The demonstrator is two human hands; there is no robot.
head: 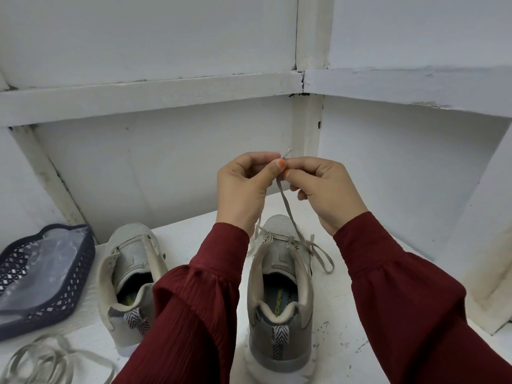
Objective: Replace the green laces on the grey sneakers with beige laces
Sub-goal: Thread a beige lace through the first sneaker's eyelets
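Two grey sneakers stand heel-toward-me on a white surface. The right sneaker [279, 295] has a beige lace [289, 214] threaded through its lower eyelets. That lace runs up from the shoe to my hands. My left hand [243, 187] and my right hand [322, 189] are raised above the shoe's toe, and both pinch the lace's tip [286, 154] between fingertips. A loose lace end lies to the right of the shoe [324, 256]. The left sneaker [130, 281] shows no lace and is partly hidden by my left sleeve.
A dark blue mesh basket [69, 297] with a clear plastic bag inside sits at the left. A loose pile of pale laces [52, 361] lies at the bottom left. White walls and a ledge close in behind and to the right.
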